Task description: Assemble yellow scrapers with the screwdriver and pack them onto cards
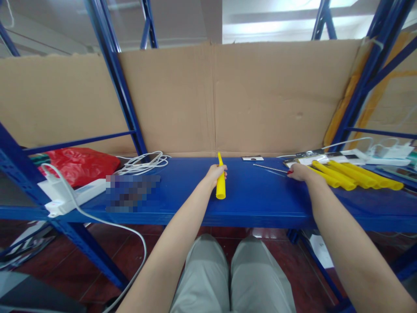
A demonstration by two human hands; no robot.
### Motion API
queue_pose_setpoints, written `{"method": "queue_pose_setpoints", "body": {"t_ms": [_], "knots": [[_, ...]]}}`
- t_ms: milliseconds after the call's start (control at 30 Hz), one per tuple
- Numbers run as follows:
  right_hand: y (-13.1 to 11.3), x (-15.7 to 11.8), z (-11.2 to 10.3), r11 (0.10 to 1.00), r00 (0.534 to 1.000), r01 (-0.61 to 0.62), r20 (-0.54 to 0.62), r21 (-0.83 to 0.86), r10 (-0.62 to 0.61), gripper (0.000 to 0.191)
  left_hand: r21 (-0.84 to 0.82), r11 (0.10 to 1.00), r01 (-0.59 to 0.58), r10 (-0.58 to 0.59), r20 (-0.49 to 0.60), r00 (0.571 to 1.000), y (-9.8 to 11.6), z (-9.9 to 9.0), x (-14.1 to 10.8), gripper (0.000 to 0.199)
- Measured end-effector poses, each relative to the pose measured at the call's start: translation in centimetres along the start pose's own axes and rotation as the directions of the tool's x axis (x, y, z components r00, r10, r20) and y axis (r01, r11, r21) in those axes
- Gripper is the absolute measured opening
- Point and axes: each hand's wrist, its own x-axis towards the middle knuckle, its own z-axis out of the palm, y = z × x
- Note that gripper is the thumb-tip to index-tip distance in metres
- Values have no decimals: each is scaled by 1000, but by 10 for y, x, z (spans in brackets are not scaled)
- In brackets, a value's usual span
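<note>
While left hand (215, 173) grips yellow tube (221, 186) | right hand (300, 172) clasps red-handled rod (272, 168) | card (253, 158) markings too small to read

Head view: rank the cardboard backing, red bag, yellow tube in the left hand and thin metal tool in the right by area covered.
1. Cardboard backing
2. Red bag
3. Yellow tube in the left hand
4. Thin metal tool in the right hand (visible part)

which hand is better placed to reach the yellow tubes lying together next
Probably the right hand: it is close beside the yellow tubes, though it holds a thin tool. The left hand, farther away, holds another yellow tube.
</note>
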Motion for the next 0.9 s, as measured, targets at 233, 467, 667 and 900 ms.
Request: {"method": "queue_pose_setpoints", "body": {"t_ms": [233,467,667,900], "knots": [[-33,-14,-11,981,979,184,74,59,-188,10,156,988,2,-20,111,994,-3,-2,0,11],[-42,-17,-9,953,955,262,102,153,-279,8,161,987,-4,-23,161,987,-2,-4,-1,17],[-45,-16,-8,922,935,339,47,185,-353,8,195,981,-15,-19,171,985,-4,-5,4,14],[-37,-12,-5,817,910,357,28,453,-413,16,199,980,-18,-20,188,982,-5,-6,7,14]]}}
